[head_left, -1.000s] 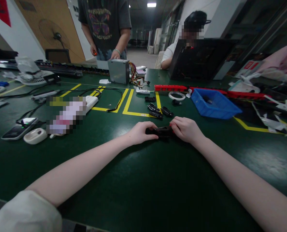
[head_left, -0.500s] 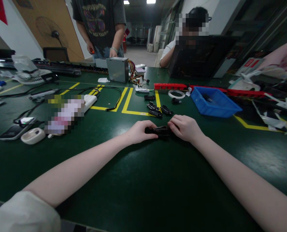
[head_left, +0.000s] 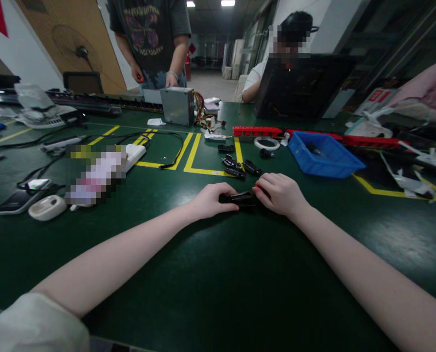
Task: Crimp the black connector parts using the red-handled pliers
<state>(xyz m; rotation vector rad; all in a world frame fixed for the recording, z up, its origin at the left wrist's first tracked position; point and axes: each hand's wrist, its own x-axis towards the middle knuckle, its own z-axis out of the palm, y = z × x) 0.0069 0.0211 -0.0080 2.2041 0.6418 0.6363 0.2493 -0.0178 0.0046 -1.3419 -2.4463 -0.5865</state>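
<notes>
A small glossy black part (head_left: 244, 198) lies low over the green table between my two hands. My left hand (head_left: 218, 199) is closed on its left end, thumb below and fingers above. At its other end, my right hand (head_left: 279, 193) has its fingers bent and pinched together on the part. A small reddish spot shows at the right fingertips, too small to name. The fingers hide both ends of the black part. Just beyond my hands lie several similar black parts (head_left: 234, 172), bunched beside the yellow tape.
A blue bin (head_left: 324, 166) with a dark item inside stands right of the black parts. Behind are red strips (head_left: 258, 131), a tape roll (head_left: 267, 143) and a metal power supply box (head_left: 177, 106). Phones and cables lie left. Two people work across the table; another sits far right.
The right fingers have shifted slightly at the end of the black part, and the reddish spot now shows there. The left hand keeps its hold almost unmoved.
</notes>
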